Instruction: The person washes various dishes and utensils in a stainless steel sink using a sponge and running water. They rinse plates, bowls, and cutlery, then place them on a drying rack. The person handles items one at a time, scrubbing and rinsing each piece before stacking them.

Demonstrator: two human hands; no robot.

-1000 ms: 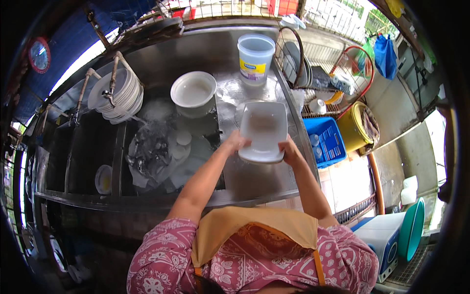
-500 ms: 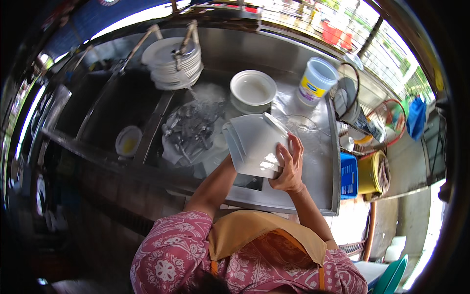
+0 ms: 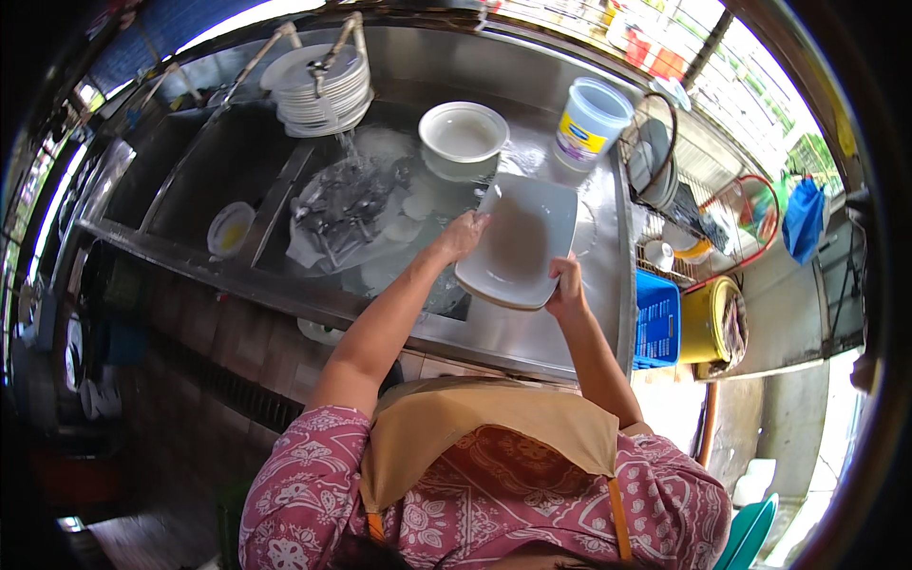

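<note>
Both hands hold a stack of white square bowls above the steel counter, with the opening turned up towards me. My left hand is closed on the left rim. At the lower right corner my right hand grips the edge. Just beyond, a round white bowl sits in shallow water. To the left, metal cutlery lies in a heap in the wet sink area, under water running from a tap. Pale round dishes rest beside the cutlery, partly under water.
A stack of white plates stands at the back left. One dish with a yellow patch lies in the left sink. A clear plastic tub stands back right. Right of the counter are a dish rack, blue basket and yellow bucket.
The bowl stack has turned from tilted, with its base showing, to opening upwards. My left hand, hidden behind it before, now shows on its left rim. The view has shifted slightly.
</note>
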